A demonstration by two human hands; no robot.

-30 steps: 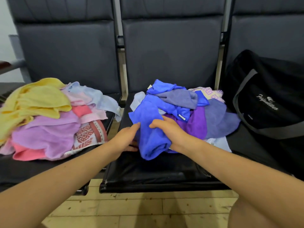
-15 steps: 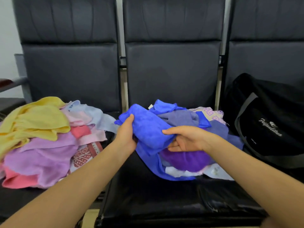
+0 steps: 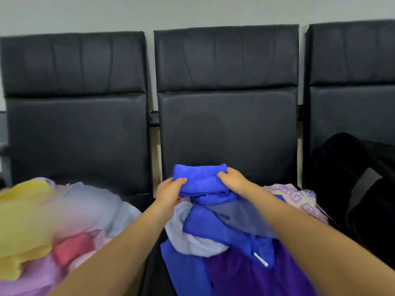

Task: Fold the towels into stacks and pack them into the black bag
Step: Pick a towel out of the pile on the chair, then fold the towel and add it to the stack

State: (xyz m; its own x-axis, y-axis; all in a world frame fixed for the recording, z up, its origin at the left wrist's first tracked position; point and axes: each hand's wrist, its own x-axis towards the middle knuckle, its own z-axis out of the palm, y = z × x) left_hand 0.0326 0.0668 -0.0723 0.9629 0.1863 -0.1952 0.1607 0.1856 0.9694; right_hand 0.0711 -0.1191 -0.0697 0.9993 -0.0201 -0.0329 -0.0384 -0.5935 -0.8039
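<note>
A bright blue towel (image 3: 199,178) is bunched up and lifted above the blue and purple towel pile (image 3: 230,242) on the middle seat. My left hand (image 3: 170,192) grips its left end, thumb on top. My right hand (image 3: 232,180) grips its right end. A second, blurred pile of yellow, pink and lilac towels (image 3: 42,227) lies on the left seat. The black bag (image 3: 350,180) stands on the right seat, partly cut off by the frame edge.
Three black padded chair backs (image 3: 226,116) stand in a row against a pale wall. A patterned lilac towel (image 3: 297,195) lies at the right edge of the middle pile, next to the bag.
Both hands have raised the blue towel off the pile and moved it back toward the chair back. The camera has tilted upward, so the seat front and floor have left the view.
</note>
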